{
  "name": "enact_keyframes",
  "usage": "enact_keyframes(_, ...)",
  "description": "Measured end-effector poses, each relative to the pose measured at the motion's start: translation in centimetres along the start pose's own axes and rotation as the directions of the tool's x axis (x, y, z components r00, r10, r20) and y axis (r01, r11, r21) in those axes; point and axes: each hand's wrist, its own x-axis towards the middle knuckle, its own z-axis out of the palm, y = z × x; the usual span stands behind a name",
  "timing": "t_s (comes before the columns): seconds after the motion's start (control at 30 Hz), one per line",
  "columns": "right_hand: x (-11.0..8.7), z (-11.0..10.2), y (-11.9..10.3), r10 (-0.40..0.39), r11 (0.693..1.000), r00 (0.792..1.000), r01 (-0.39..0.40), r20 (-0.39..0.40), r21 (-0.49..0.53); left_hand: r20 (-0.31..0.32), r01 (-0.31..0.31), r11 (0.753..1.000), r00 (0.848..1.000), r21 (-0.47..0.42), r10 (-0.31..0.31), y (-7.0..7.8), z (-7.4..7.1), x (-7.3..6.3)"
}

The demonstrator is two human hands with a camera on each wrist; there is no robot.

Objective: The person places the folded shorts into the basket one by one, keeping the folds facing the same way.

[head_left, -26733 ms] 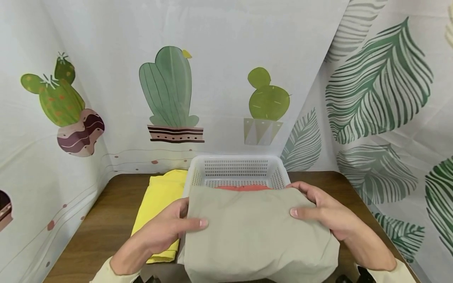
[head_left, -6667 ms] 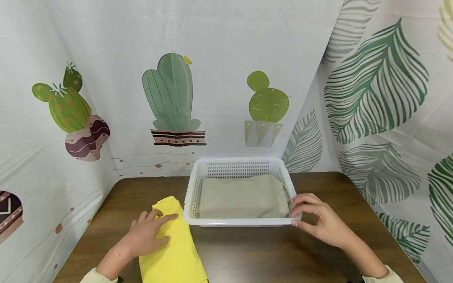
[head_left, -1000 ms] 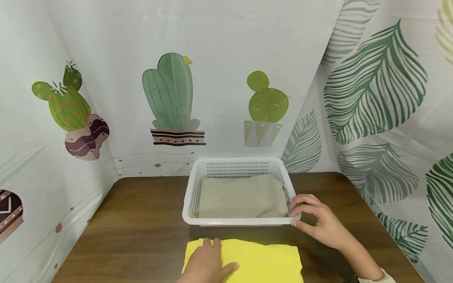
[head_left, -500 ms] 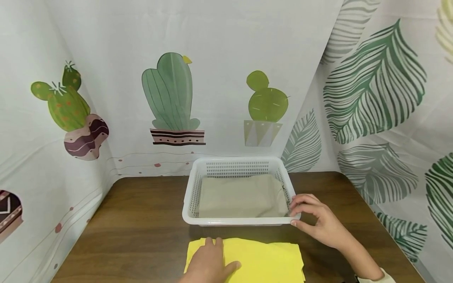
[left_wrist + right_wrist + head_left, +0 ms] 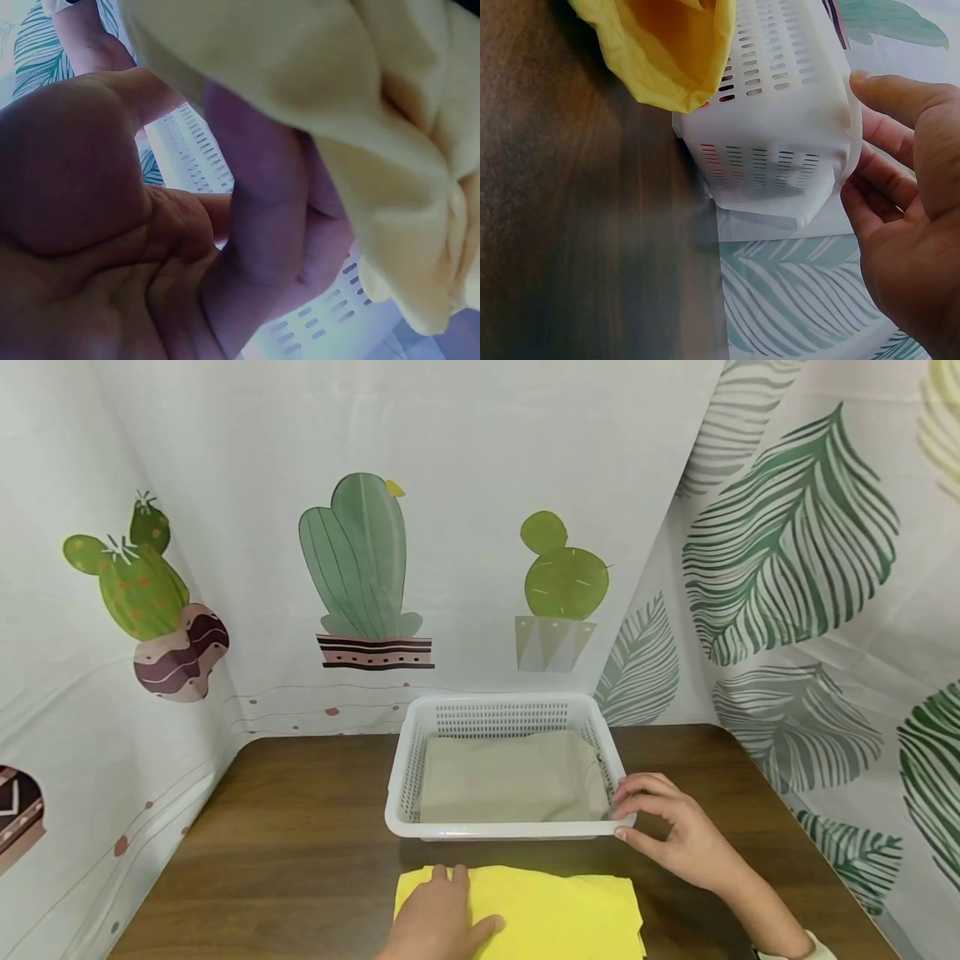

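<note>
My left hand (image 5: 435, 914) grips the left part of a folded yellow cloth (image 5: 558, 910) in front of the basket, thumb over its upper face. In the left wrist view, curled fingers (image 5: 266, 195) show against the yellow cloth (image 5: 352, 75). My right hand (image 5: 675, 827) pinches the near right corner of the white perforated basket's rim (image 5: 510, 831). The right wrist view shows its thumb and fingers about the basket edge (image 5: 851, 112). A folded grey-beige cloth (image 5: 510, 777) lies flat inside the basket. The yellow cloth's near edge is out of the head view.
The brown wooden table (image 5: 300, 827) stretches out on both sides of the basket. Behind the basket hangs a white curtain (image 5: 465, 527) printed with cacti, and a leaf-printed one (image 5: 787, 568) closes the right side.
Both hands held the grey-beige cloth earlier; now it lies in the basket, covering something red. Later my left hand brought the yellow cloth from the left to the front. The last second looks nearly still.
</note>
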Motion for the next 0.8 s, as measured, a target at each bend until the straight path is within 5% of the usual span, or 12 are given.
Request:
enact_keyframes(0.4,-0.2,0.0,-0.3,-0.009,1.0,1.0,0.009,-0.009,-0.015,-0.11,-0.078,0.996,0.99,0.05,0.083,-1.6,-0.9,-0.4)
enact_keyframes(0.63,-0.5,0.0,-0.6,-0.006,1.0,1.0,0.006,-0.028,-0.01,-0.095,-0.067,0.997,0.993,0.05,0.071,-2.6,-1.7,-0.4)
enact_keyframes(0.8,-0.6,-0.4,-0.7,0.024,1.0,0.998,-0.023,-0.057,0.013,-0.166,-0.058,0.995,0.984,0.079,0.07,-3.4,-2.2,-0.7)
